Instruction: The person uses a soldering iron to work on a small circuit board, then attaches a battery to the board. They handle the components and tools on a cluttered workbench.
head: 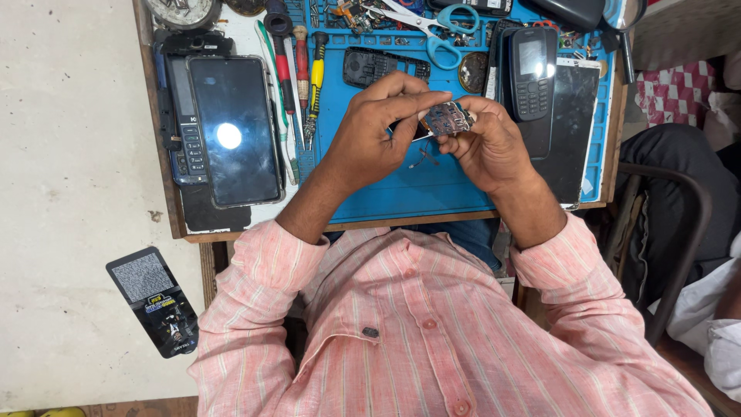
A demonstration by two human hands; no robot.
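Observation:
Both my hands meet over a blue work mat [401, 189] on a small wooden table. My left hand [378, 127] and my right hand [490, 143] together grip a small phone circuit board [446, 118], held just above the mat. My left fingers pinch its left edge, where a dark part shows below the board. My right fingers close round its right side.
A large dark smartphone [235, 127] lies at the table's left over a keypad phone. Screwdrivers [301, 77] lie beside the mat. A black keypad phone [532, 73], a phone frame [378, 66], scissors [432, 27] and a glass panel [571, 131] crowd the back and right. A dark card packet [154, 301] lies on the floor. A chair [664, 232] stands at right.

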